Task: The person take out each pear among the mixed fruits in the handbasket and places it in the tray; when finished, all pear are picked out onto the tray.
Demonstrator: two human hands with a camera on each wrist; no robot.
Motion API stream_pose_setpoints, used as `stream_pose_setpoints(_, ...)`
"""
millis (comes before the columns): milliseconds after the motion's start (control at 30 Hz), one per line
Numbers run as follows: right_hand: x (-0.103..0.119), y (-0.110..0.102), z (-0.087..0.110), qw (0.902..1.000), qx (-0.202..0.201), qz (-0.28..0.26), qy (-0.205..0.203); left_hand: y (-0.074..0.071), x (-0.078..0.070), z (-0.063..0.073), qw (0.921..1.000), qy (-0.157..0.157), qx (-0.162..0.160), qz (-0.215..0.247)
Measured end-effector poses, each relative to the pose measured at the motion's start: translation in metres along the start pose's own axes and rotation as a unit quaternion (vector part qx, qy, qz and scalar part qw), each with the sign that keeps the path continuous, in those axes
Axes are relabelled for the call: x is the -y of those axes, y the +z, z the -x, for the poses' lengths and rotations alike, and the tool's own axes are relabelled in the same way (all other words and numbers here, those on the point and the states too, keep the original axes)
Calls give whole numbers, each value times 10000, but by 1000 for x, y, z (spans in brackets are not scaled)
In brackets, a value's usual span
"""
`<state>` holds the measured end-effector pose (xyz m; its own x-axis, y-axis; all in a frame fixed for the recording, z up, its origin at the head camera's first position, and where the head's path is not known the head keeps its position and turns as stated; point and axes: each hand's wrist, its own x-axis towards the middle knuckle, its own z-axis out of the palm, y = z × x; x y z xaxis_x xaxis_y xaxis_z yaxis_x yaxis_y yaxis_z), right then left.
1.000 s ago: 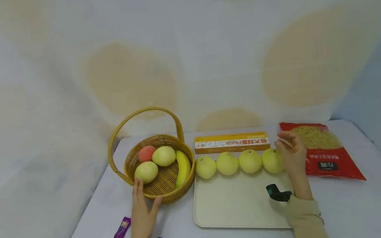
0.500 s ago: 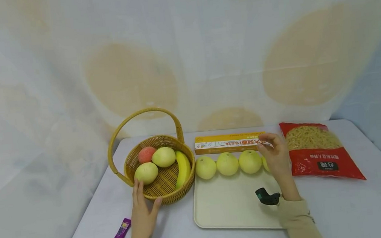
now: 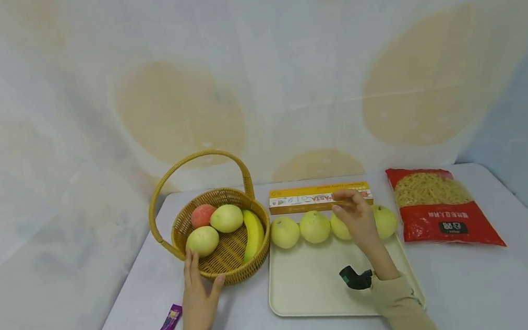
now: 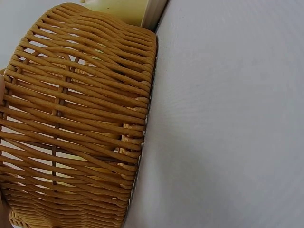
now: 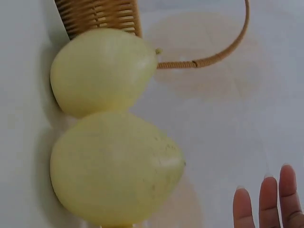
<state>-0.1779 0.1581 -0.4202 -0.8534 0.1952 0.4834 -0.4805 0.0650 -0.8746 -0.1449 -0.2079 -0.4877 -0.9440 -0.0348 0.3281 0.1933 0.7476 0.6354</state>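
Note:
My left hand rests against the near left side of a wicker basket, fingers straight and thumb spread. Inside the basket lie two pale green fruits, a reddish peach-like fruit and a banana. The left wrist view shows the woven basket wall up close. My right hand hovers over a row of pale yellow-green pear-like fruits, fingers loosely bent and holding nothing; it partly hides one of them. In the right wrist view, its fingers are apart from the nearer fruit.
The row of fruits sits along the far edge of a cream tray. Behind it lies a yellow-and-white pasta box. A red bag of pasta lies at the right, a small purple packet at the left. A patterned cloth hangs behind.
My right hand has moved left along the row, from the rightmost fruit to the one beside it, uncovering the rightmost. The left hand stays at the basket.

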Motion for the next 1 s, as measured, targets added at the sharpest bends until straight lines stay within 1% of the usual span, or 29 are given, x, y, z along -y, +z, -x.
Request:
stream_pose_setpoints(100,-2,17,0,9986,498,66,-166,0,-1,-2,10000,16,-21,32)
stream_pose_setpoints(167,-4,30,1,9959,857,43,-283,-1,-1,-3,10000,49,-30,28)
stream_pose_setpoints(233,-6,44,4,9927,1173,-26,-282,-1,-1,-2,10000,43,-17,6)
stream_pose_setpoints(300,-9,59,7,9902,1376,-141,-192,-1,0,-2,10000,32,-7,-3)
stream_pose_setpoints(467,-15,96,13,9844,1672,-432,341,-1,0,1,10000,-48,52,25)
stream_pose_setpoints(567,-16,115,14,9776,1926,-568,627,-1,-1,1,9999,-78,68,18)
stream_pose_setpoints(667,-14,131,13,9711,2148,-593,857,-1,-2,1,10000,-72,41,17)
stream_pose_setpoints(733,-13,140,10,9682,2243,-557,959,-2,-2,1,10000,-56,25,-3)
stream_pose_setpoints(867,-12,157,2,9678,2256,-324,1066,-3,-2,0,10000,-33,-13,-38)
stream_pose_setpoints(933,-14,165,-3,9676,2279,-271,1048,-3,-2,1,10000,-60,-8,-35)
stream_pose_setpoints(1000,-17,171,-7,9653,2337,-225,1144,-3,-3,2,9999,-117,13,-45)
